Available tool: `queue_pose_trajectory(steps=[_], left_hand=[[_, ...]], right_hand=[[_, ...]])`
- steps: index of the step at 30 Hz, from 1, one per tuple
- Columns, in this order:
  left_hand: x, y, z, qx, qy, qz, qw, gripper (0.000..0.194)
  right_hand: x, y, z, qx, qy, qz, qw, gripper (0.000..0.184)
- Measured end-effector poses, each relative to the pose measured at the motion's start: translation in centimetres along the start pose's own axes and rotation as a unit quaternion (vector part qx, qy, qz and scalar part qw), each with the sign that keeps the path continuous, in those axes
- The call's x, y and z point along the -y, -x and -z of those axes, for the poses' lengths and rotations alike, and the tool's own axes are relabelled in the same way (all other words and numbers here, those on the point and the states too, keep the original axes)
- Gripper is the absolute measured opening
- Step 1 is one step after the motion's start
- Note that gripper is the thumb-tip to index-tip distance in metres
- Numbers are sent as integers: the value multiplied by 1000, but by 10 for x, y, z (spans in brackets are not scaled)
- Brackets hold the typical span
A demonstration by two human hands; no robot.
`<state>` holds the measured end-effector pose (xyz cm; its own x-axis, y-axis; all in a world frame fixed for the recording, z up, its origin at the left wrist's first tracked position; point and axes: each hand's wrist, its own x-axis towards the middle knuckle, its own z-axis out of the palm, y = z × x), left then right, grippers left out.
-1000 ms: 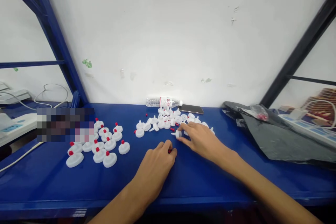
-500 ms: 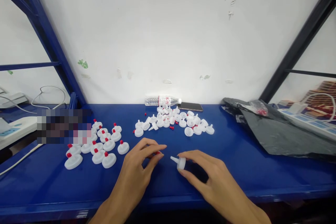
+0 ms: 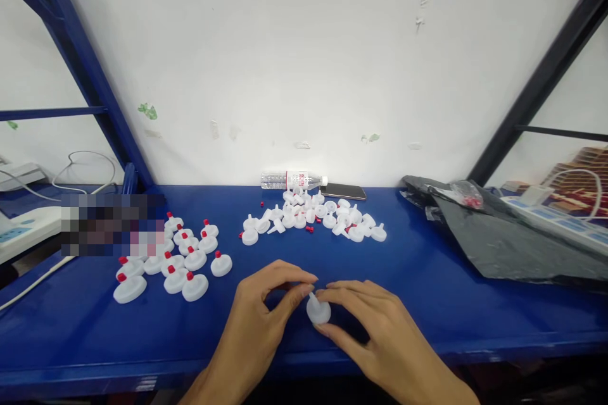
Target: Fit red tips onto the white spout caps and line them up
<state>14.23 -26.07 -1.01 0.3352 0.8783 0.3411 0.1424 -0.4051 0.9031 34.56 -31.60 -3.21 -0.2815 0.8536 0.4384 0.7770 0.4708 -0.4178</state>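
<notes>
One blue table [image 3: 418,278] spans your view, with a clear bottle [image 3: 295,180] lying on its side at the back, near the wall. Well right of the bottle spreads a dark plastic bag [image 3: 513,237]. In front of it, and well nearer you, your right hand [image 3: 380,323] curls partly open, thumb and forefinger closed on opposite sides of a white nozzle cap [image 3: 318,311]. Your left hand [image 3: 266,313] meets the spout's tip with thumb and forefinger nearly together; you cannot tell whether they pinch something small. Just right of the bottle lies a phone [image 3: 344,192]. Left and forward of it stand red-tipped caps [image 3: 195,258]; directly in front sit loose white caps [image 3: 299,220], with small red pieces [image 3: 310,228] among them.
</notes>
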Motion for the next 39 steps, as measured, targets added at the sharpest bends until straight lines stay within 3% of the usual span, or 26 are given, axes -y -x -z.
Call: queue_pose_trajectory(steps=[5,8,15,34,39], left_hand=[[-3,-2,-3,28,53,55,997,7],[-3,-1,-4,8,43,58,997,8],[-2,0,-5,32,55,73,995,8],[-1,3,-8,52,25,42,997,16],[2,7,-5,45,-23,16,999,15]], right_hand=[[1,1,1,9,0,-2,1000,22],[1,1,2,14,-2,0,1000,21],[1,0,2,15,-1,2,1000,20],[0,0,1,7,2,21,1000,19],[-1,-1,0,3,-5,21,1000,17]])
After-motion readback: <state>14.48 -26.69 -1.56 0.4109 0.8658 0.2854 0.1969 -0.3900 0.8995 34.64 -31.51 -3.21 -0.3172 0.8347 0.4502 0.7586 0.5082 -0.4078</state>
